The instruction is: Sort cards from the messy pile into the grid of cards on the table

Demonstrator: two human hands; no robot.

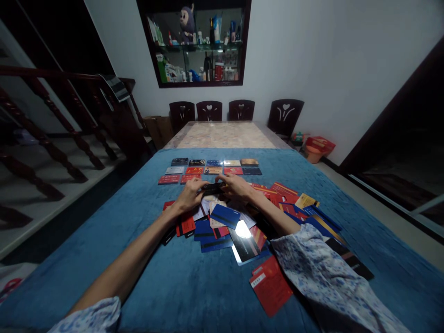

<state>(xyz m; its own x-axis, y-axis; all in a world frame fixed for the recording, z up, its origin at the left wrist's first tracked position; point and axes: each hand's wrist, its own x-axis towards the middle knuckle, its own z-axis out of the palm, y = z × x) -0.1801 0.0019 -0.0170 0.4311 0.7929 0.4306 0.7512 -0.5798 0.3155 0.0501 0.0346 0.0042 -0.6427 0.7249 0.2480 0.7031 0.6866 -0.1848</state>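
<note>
Between my left hand (190, 194) and my right hand (236, 186) is a dark card (214, 186), pinched at its two ends and tilted. Just beyond it, cards lie in rows, with two red cards (169, 179) in the nearest row at the left. Under and in front of my hands spreads a loose pile of overlapping cards, among them a blue card (225, 215), a black card (244, 243) with a bright glare and an orange-red card (186, 225). Nearer to me, at the right, lie red cards (272, 286).
A blue cloth (138, 203) covers the near part of the table. More cards, including a gold card (306, 200) and a large black card (350, 258), reach out to the right beside my right forearm. Dark chairs (209, 111) stand at the far end.
</note>
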